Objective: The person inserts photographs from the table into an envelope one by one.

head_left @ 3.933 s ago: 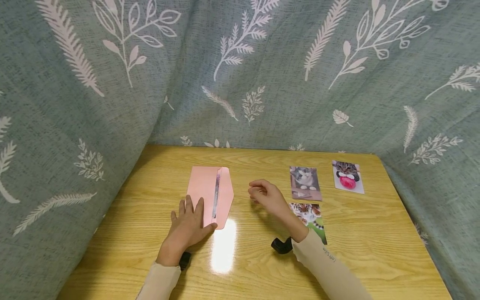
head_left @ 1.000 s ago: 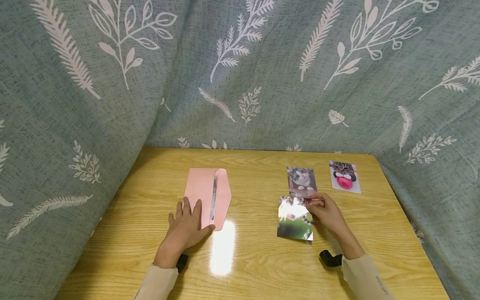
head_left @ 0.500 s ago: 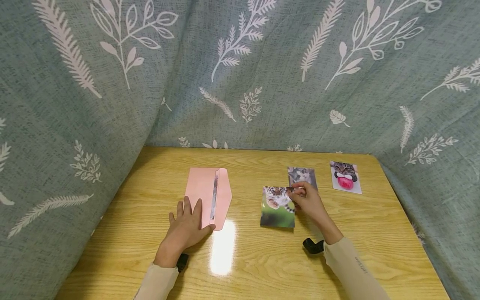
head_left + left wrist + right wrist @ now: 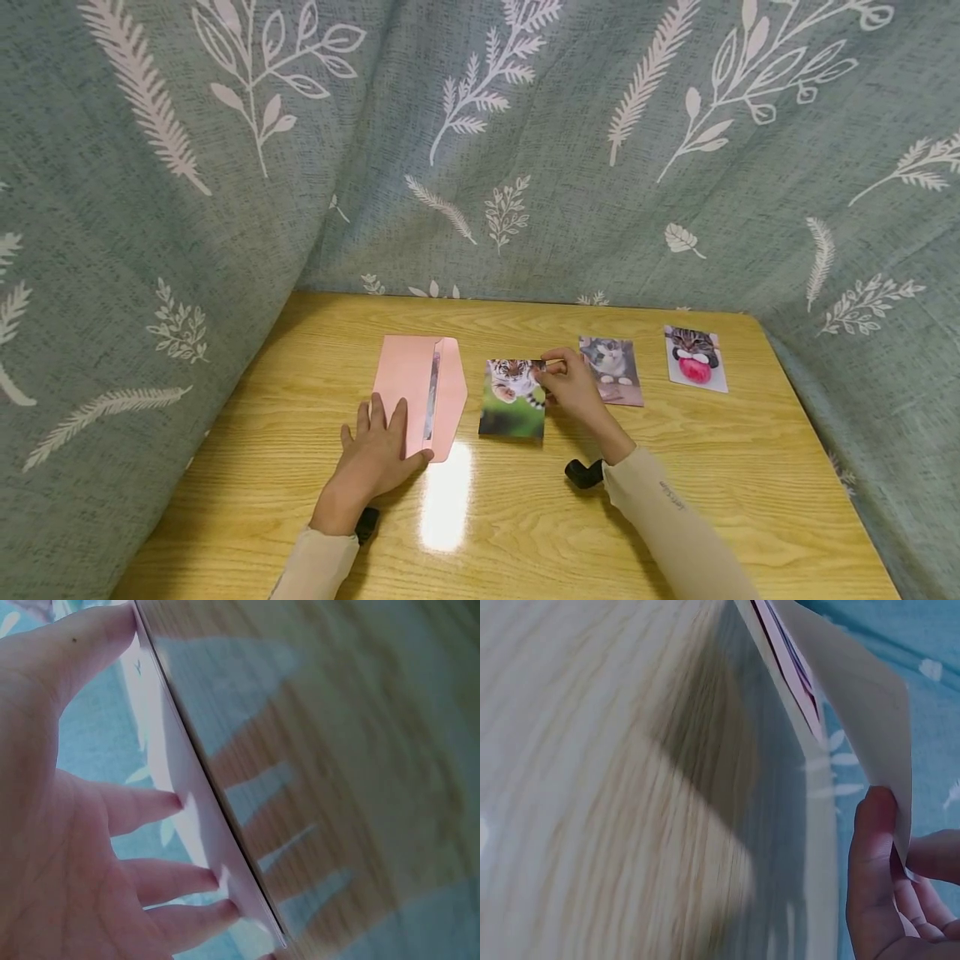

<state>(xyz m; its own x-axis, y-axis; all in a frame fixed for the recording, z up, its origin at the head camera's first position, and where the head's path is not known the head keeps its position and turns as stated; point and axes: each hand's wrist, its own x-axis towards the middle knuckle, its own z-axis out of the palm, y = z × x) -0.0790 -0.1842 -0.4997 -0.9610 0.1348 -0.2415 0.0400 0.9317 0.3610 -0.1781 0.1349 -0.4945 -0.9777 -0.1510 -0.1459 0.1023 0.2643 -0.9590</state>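
Note:
A pink envelope [image 4: 401, 362] lies on the table with its flap opened toward the right, and a strip of a picture shows in its slot. My left hand [image 4: 378, 446] rests spread on the envelope's lower part; in the left wrist view the fingertips [image 4: 199, 877] touch its surface. Between thumb and fingers my right hand [image 4: 573, 383] pinches the right edge of a tiger cub photo [image 4: 510, 412], just right of the flap. The right wrist view shows the photo's pale back [image 4: 870, 712] raised over the table, with the envelope's layered opening [image 4: 799, 682] beyond it.
A photo of a grey and white cat [image 4: 618, 367] lies behind the right hand. Farther right is a photo of a tabby cat with a pink ball [image 4: 693, 358]. A patterned curtain [image 4: 495, 275] hangs along the table's back and sides.
The right hand has taken the tiger cub photo from the right side and carried it left, close to the envelope's flap. The left hand has stayed on the envelope.

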